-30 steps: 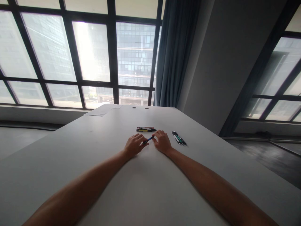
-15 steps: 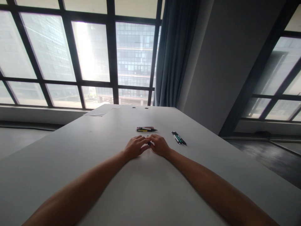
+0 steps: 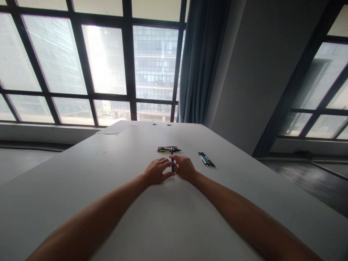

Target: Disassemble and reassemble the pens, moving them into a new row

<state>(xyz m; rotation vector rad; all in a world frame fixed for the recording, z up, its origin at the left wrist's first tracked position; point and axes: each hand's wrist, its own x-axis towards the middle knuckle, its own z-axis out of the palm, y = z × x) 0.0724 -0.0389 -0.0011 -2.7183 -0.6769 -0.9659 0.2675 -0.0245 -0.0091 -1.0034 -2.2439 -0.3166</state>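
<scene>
Both my arms reach out over a white table [image 3: 114, 188]. My left hand [image 3: 156, 171] and my right hand [image 3: 185, 167] meet near the table's middle, and between their fingertips stands a blue pen [image 3: 172, 161], nearly upright, its top just above the fingers. Both hands touch it. Just beyond the hands lies a small bundle of pens [image 3: 168, 149], side by side. A second group of pens [image 3: 206, 159], dark and green, lies to the right of my right hand.
A sheet of paper [image 3: 114, 129] lies at the far left corner of the table. Large windows, a blue curtain [image 3: 201, 61] and a grey wall stand behind. The floor drops away on both sides of the table.
The blue pen lay slanted between my hands a second ago; my hands closed together and it now stands nearly upright between the fingertips.
</scene>
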